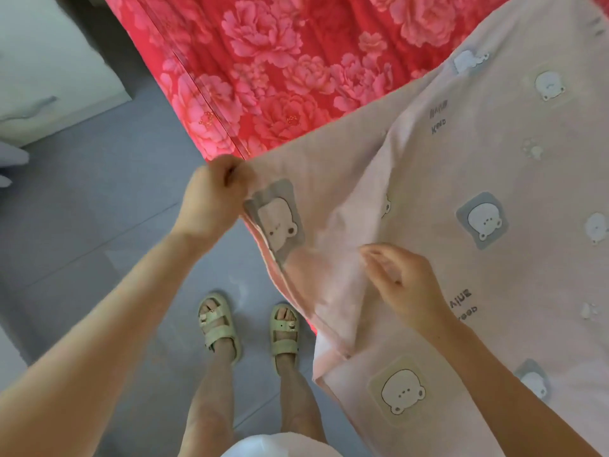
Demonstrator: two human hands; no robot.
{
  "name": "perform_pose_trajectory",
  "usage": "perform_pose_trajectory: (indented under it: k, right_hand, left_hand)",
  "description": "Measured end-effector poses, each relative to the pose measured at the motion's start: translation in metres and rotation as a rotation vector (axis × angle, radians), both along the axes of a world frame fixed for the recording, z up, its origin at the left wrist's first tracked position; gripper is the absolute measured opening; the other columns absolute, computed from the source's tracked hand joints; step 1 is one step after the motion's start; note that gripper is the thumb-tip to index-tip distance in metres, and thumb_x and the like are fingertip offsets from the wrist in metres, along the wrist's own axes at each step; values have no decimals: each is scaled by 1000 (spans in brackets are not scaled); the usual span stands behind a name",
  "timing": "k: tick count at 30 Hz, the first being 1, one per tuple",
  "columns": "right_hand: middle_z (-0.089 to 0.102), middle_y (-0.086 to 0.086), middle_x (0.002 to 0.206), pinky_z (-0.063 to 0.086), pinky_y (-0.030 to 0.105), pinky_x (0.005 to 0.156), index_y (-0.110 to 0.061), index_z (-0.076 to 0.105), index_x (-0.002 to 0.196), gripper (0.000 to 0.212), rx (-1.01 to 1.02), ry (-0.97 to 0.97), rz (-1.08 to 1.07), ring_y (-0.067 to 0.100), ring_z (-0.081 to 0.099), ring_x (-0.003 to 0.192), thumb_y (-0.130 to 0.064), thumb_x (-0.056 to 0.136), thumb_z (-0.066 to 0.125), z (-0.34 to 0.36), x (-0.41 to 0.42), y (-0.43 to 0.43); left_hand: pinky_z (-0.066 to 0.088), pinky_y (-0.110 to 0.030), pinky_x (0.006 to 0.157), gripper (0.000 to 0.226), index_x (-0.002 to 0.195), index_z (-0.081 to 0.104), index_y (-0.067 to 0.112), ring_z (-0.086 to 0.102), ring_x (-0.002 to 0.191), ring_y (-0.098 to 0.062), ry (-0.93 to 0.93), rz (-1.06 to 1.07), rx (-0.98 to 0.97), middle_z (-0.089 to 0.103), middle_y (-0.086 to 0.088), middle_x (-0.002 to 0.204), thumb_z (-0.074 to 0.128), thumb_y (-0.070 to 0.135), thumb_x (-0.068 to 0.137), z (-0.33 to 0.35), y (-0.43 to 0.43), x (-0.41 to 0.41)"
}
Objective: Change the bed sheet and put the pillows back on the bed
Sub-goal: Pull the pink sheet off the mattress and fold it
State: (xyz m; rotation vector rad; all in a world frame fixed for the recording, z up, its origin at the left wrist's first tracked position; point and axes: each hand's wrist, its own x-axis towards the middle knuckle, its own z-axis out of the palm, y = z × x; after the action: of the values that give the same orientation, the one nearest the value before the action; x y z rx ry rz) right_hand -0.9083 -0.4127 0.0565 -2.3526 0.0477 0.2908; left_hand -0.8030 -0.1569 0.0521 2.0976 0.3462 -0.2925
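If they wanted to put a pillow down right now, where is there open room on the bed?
The red floral sheet lies bare between the bed's left edge and the pink bear sheet. The near corner is crowded: the left hand grips the pink sheet's corner and the right hand rests on its folds. The grey floor left of the bed is also open.

Left hand [214, 196]: motion-blurred; fingertips curl out of sight into the corner of the pink sheet [461, 179], so the exact pinch cannot be told
Right hand [400, 283]: fingers smeared by blur; touching the fold or just above it, cannot tell
Pink sheet: cut off at 3 and 5 o'clock; printed words too small and blurred to read
Red floral cover [280, 70]: runs off at 12 o'clock; hidden beneath the pink sheet toward 3 o'clock
Pale object [56, 70]: at 10 o'clock, cropped by the edge, cannot be identified
Forearms: cut off at 7 and 5 o'clock
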Motion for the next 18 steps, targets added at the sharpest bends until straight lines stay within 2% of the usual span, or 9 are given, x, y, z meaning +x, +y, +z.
perform_pose_trajectory:
  k: [3, 6, 10, 12, 14, 18]
  right_hand:
    - [65, 1, 68, 45, 24, 62, -13, 68, 82, 35, -14, -92, -96, 16, 58, 66, -40, 90, 48, 24, 41, 19]
    - [66, -1, 72, 45, 29, 67, -13, 66, 81, 32, -96, -45, -144, 17, 60, 66, -37, 90, 47, 25, 81, 40]
    - [71, -1, 89, 45, 30, 73, -12, 67, 92, 22, -322, 86, -46, 20, 64, 84, -27, 95, 51, 0, 112, 62]
    - [70, -1, 92, 45, 30, 73, -14, 66, 96, 23, -399, 180, -17, 21, 63, 90, -29, 96, 48, -19, 115, 71]
    - [70, -1, 97, 49, 30, 75, -15, 65, 102, 26, -438, 254, -20, 21, 63, 93, -31, 97, 45, -35, 114, 80]
    - [65, 2, 117, 46, 32, 87, -12, 58, 121, 31, -449, 313, -98, 22, 59, 107, -28, 99, 44, -59, 113, 88]
  left_hand:
    - [30, -28, 61, 16, 91, 60, 9, 47, 77, -24, -148, 38, 221, 55, -10, 80, 44, 10, 92, 27, 54, 68]
    - [32, -30, 67, 20, 97, 63, 0, 54, 86, -33, -81, -102, 395, 62, -22, 94, 45, 5, 91, 6, 85, 108]
    - [39, -32, 74, 25, 101, 66, -2, 58, 100, -38, 70, -96, 391, 65, -23, 108, 44, 4, 91, -44, 103, 136]
    - [43, -34, 80, 32, 111, 61, -3, 57, 105, -39, 223, -114, 375, 61, -25, 115, 40, 17, 98, -70, 108, 138]
    - [44, -37, 87, 41, 123, 54, 3, 55, 111, -37, 330, -175, 355, 58, -21, 123, 41, 33, 99, -95, 108, 128]
    - [41, -38, 91, 49, 133, 46, 15, 47, 120, -34, 290, -275, 406, 55, -13, 129, 50, 43, 93, -133, 102, 116]
